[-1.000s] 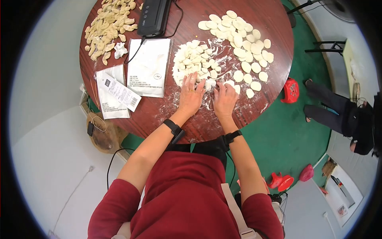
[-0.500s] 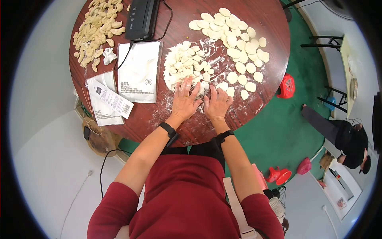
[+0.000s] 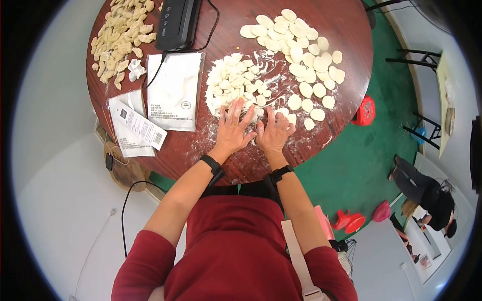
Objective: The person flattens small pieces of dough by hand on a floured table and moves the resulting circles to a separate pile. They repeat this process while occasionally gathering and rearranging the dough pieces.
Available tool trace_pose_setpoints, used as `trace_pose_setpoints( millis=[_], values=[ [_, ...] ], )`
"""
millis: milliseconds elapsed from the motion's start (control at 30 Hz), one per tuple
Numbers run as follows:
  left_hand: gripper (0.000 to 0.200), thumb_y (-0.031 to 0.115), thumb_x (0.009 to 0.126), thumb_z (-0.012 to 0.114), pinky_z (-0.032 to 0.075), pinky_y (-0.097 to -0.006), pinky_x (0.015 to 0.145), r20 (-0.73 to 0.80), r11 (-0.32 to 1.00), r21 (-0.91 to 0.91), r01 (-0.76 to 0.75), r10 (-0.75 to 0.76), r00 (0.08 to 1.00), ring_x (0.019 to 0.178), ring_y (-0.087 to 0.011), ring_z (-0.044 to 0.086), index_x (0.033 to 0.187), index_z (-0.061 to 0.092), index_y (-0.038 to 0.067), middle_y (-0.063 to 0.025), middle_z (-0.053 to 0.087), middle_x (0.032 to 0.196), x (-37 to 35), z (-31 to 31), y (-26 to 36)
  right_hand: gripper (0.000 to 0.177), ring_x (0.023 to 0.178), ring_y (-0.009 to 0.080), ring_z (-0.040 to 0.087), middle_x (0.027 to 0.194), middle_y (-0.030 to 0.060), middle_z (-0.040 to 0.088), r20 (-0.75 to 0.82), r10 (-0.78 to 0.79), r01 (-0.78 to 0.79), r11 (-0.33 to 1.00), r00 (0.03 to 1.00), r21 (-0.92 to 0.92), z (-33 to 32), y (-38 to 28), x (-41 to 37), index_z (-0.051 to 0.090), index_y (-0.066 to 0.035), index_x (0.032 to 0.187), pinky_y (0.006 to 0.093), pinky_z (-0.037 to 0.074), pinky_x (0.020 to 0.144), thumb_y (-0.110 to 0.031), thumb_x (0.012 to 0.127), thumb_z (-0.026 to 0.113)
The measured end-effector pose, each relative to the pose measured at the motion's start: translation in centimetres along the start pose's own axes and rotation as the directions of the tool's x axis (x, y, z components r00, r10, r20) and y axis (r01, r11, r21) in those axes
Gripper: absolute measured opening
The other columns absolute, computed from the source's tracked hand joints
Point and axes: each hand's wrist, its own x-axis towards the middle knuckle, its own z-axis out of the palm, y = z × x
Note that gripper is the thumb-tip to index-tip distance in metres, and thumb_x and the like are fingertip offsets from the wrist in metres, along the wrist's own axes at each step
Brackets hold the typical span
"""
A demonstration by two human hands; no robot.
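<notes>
My left hand (image 3: 232,131) lies palm down with fingers spread at the near edge of a floury heap of small dough pieces (image 3: 236,80). Beside it, my right hand (image 3: 273,134) is also palm down, its fingers stretched toward a few flattened dough rounds. Whatever lies under both palms and fingertips is hidden. Many flat round dough wrappers (image 3: 306,62) spread over the right part of the table, some overlapping. Loose white flour (image 3: 218,88) surrounds the heap and dusts the wood around my hands.
On the round wooden table (image 3: 226,30) lie filled dumplings (image 3: 118,37), a black vacuum sealer (image 3: 175,25) with its cord, white plastic packets (image 3: 173,93) and crumpled tissue (image 3: 135,70). A red stool (image 3: 364,111) stands on the green floor. Another person (image 3: 432,198) is at the far right.
Both my hands stay in nearly the same place, palms down by the heap. The view has shifted slightly. The other person at the right has changed position a little.
</notes>
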Motion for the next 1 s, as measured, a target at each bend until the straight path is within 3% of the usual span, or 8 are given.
trace_pose_setpoints(
  millis=[267, 467, 533, 600, 667, 733, 867, 1000],
  values=[
    [0.068, 0.056, 0.100, 0.045, 0.016, -0.0652, 0.121, -0.266, 0.972, -0.234, -0.001, -0.063, 0.962, 0.147, -0.0433, 0.029, 0.154, 0.039, 0.015, -0.0199, 0.030, 0.160, 0.3, -0.8, -0.7, 0.046, 0.116, 0.0318, 0.045, 0.118, 0.0129, 0.051, -0.182, 0.117, -0.049, 0.939, 0.976, 0.341, 0.2, 1.5, 0.2, 0.055, -0.010, 0.138, 0.0533, 0.027, 0.101, -0.026, 0.095, 0.060],
    [0.045, 0.038, 0.103, 0.046, 0.032, -0.0584, 0.113, -0.342, 0.963, -0.267, 0.031, -0.125, 0.931, 0.128, -0.0405, 0.047, 0.135, 0.061, 0.010, -0.0173, 0.055, 0.132, -0.3, -3.0, 0.3, 0.033, 0.089, 0.0300, 0.054, 0.095, 0.0144, 0.056, -0.340, 0.229, 0.059, 0.749, 0.912, 0.660, -1.4, 1.7, 1.1, 0.059, 0.002, 0.123, 0.0404, 0.043, 0.086, -0.018, 0.100, 0.045],
    [0.026, 0.016, 0.099, 0.053, 0.041, -0.0514, 0.103, -0.302, 0.925, -0.366, 0.106, -0.225, 0.926, 0.116, -0.0365, 0.055, 0.119, 0.068, 0.008, -0.0131, 0.064, 0.116, -0.7, -3.8, 0.8, 0.034, 0.082, 0.0224, 0.054, 0.094, 0.0117, 0.058, -0.200, 0.407, -0.045, 0.518, 0.891, 0.854, -1.6, 1.6, 1.2, 0.057, 0.004, 0.123, 0.0346, 0.044, 0.076, -0.020, 0.103, 0.044],
    [0.024, 0.008, 0.094, 0.057, 0.043, -0.0490, 0.098, -0.224, 0.889, -0.441, 0.124, -0.243, 0.944, 0.112, -0.0346, 0.057, 0.115, 0.069, 0.008, -0.0115, 0.065, 0.111, -0.8, -4.6, 2.1, 0.036, 0.074, 0.0132, 0.047, 0.086, 0.0054, 0.054, -0.242, 0.392, -0.011, 0.542, 0.887, 0.840, -1.8, 1.5, 1.8, 0.057, 0.004, 0.120, 0.0290, 0.039, 0.065, -0.024, 0.108, 0.039],
    [0.024, 0.001, 0.090, 0.060, 0.045, -0.0466, 0.094, -0.139, 0.848, -0.508, 0.153, -0.256, 0.957, 0.109, -0.0326, 0.059, 0.112, 0.069, 0.007, -0.0098, 0.066, 0.107, -0.9, -4.9, 3.1, 0.038, 0.070, 0.0095, 0.039, 0.080, 0.0004, 0.046, 0.058, 0.472, -0.164, 0.187, 0.880, 0.969, -2.5, 0.6, 2.4, 0.057, 0.002, 0.117, 0.0265, 0.033, 0.061, -0.027, 0.112, 0.033],
    [0.029, 0.003, 0.086, 0.070, 0.046, -0.0458, 0.093, -0.043, 0.912, -0.407, -0.060, 0.046, 0.998, 0.106, -0.0315, 0.061, 0.114, 0.069, 0.010, -0.0088, 0.065, 0.111, -1.1, -4.6, 4.0, 0.042, 0.068, 0.0067, 0.032, 0.077, -0.0025, 0.039, 0.051, 0.453, -0.159, 0.203, 0.890, 0.966, -2.4, 0.1, 2.7, 0.057, 0.000, 0.114, 0.0250, 0.027, 0.059, -0.031, 0.113, 0.029],
    [0.034, 0.009, 0.083, 0.075, 0.046, -0.0469, 0.096, 0.089, 0.906, -0.424, 0.012, 0.028, 0.996, 0.109, -0.0325, 0.060, 0.116, 0.069, 0.011, -0.0085, 0.064, 0.111, -2.1, -3.2, 5.7, 0.040, 0.067, 0.0079, 0.036, 0.075, -0.0020, 0.042, 0.085, 0.421, -0.180, 0.191, 0.903, 0.965, -3.0, 1.3, 2.9, 0.061, 0.000, 0.110, 0.0259, 0.030, 0.059, -0.030, 0.113, 0.033],
    [0.039, 0.012, 0.078, 0.080, 0.045, -0.0471, 0.095, 0.089, 0.932, -0.354, 0.070, -0.041, 0.995, 0.111, -0.0325, 0.057, 0.115, 0.066, 0.010, -0.0091, 0.060, 0.111, -2.4, -1.4, 7.5, 0.032, 0.067, 0.0133, 0.049, 0.072, 0.0040, 0.053, 0.083, 0.238, -0.196, 0.501, 0.968, 0.843, -4.8, 3.9, 2.2, 0.067, 0.001, 0.098, 0.0319, 0.042, 0.064, -0.021, 0.109, 0.047]
  ],
)
